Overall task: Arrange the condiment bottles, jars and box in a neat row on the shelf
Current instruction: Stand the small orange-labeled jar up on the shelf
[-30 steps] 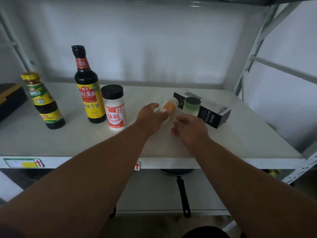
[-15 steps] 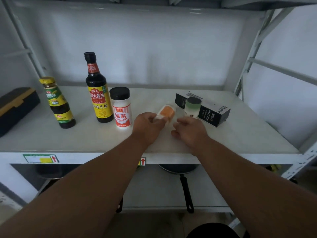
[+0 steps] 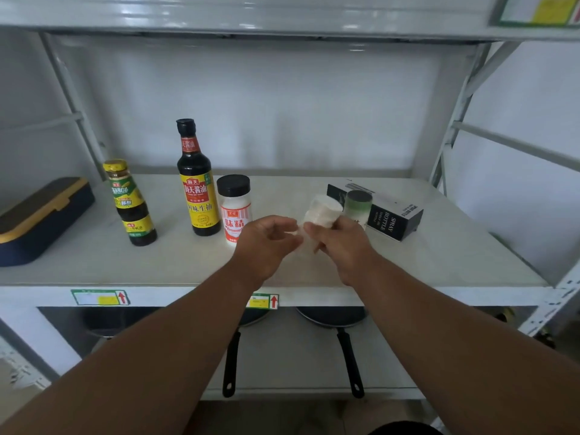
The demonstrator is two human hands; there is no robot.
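R hand (image 3: 342,246) has fingers curled round a small clear jar (image 3: 321,213), held up off the shelf (image 3: 455,259), tilted, its pale round end facing up and toward the camera, long axis slanting up-right; blurred, so can't tell lid from base. L hand (image 3: 266,243) is just beside it, fingers loosely curled, fingertips near the jar's lower end; contact can't be told, it grips nothing.

Right behind the held jar stands a green-tinted jar w/ dark cap (image 3: 357,205), upright, partly hidden by R hand. Touching or just behind that lies a black box (image 3: 395,215) flat on its side, long axis running back-left to front-right, "SPRAY BOTTLE" printed on its front face.

Left of L hand: white jar w/ black cap (image 3: 234,208), upright, just beside a tall dark soy sauce bottle (image 3: 196,180), upright. Further left, apart from those two, a shorter dark bottle w/ yellow cap (image 3: 130,204), leaning slightly. A dark case w/ yellow trim (image 3: 40,218) lies at the far-left shelf edge.

Count: 2 bottles, 3 jars, 1 box, 1 case. Lower shelf: 2 pans w/ black handles (image 3: 342,340).
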